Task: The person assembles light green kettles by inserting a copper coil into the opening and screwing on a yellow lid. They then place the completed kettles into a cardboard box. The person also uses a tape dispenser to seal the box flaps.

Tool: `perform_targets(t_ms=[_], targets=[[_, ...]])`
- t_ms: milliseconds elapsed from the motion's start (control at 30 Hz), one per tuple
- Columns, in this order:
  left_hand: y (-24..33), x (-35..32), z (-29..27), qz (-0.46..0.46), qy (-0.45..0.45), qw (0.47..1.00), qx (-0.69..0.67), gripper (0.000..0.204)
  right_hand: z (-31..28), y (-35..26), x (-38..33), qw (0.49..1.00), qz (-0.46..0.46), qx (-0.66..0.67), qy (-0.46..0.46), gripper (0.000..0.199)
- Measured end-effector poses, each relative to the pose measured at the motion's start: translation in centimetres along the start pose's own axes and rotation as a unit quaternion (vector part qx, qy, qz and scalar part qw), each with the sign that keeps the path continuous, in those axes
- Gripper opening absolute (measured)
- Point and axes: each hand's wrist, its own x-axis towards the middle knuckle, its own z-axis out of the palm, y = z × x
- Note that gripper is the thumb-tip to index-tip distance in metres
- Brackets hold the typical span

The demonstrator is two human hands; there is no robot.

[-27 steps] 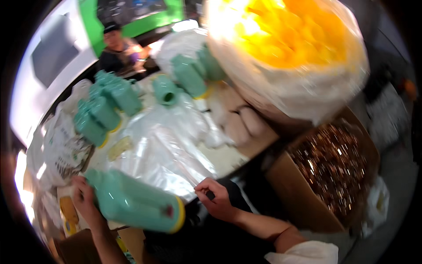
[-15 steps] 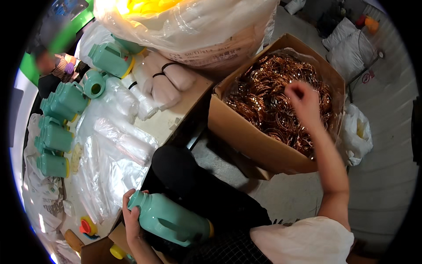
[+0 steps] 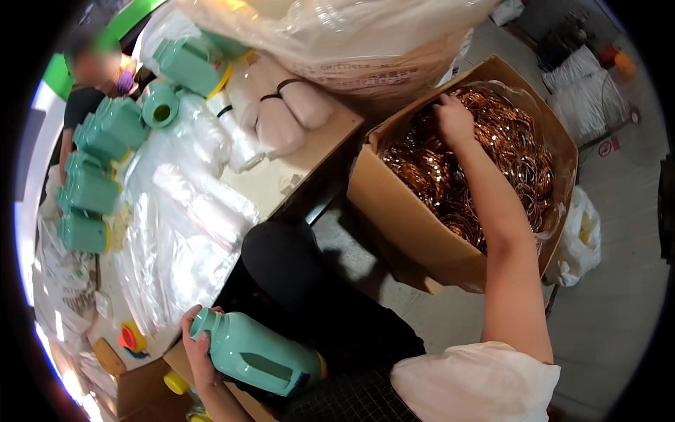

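Observation:
A teal plastic jug body [image 3: 264, 355] with a yellow base lies tilted across my lap, its open neck toward the left. My left hand [image 3: 199, 344] is closed around that neck. With my right arm stretched out, my right hand [image 3: 453, 119] is down among shiny copper-coloured wire rings [image 3: 520, 141] near the far left side of a cardboard box [image 3: 415, 225]. Its fingers are curled in and partly hidden, so what they grip, if anything, does not show. The rings lie in a tangled heap inside a clear plastic liner.
Several more teal jug bodies [image 3: 95, 186] stand along the table's far left. Clear plastic bags [image 3: 183, 232] and banded rolls [image 3: 281, 133] cover much of the table [image 3: 281, 186]. A large translucent sack [image 3: 351, 56] stands behind. Across the table sits another person [image 3: 81, 98].
My right hand has moved left and farther away, from above the rings down into them. The view has shifted slightly. My left hand still holds the jug body.

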Motion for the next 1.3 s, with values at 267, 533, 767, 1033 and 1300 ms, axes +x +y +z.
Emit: perform_targets(t_ms=[267, 533, 767, 1033, 1300], targets=[[-2.2, 1.3, -1.6, -0.006, -0.018, 0.999, -0.027, 0.081, -13.7, -4.1, -4.4, 0.985, -0.127, 0.102, 0.056, 0.005], [-3.1, 3.0, -2.7, 0.061, -0.044, 0.997, -0.011, 0.065, -17.3, -23.3, -5.0, 0.702, 0.071, 0.705, 0.069, 0.022], [-2.5, -0.1, -3.0, 0.142, 0.036, 0.989, -0.019, 0.072, -17.1, -47.1, -9.0, 0.444, 0.02, 0.806, -0.391, 0.023], [-4.0, -4.0, -2.5, 0.059, 0.091, 0.994, 0.007, 0.055, -17.3, -46.6, -14.2, 0.557, -0.011, 0.742, -0.373, 0.027], [-2.8, -5.4, -0.6, 0.062, 0.128, 0.988, -0.062, 0.05, -18.9, -46.4, -15.8, 0.364, 0.117, 0.821, -0.424, 0.029]])
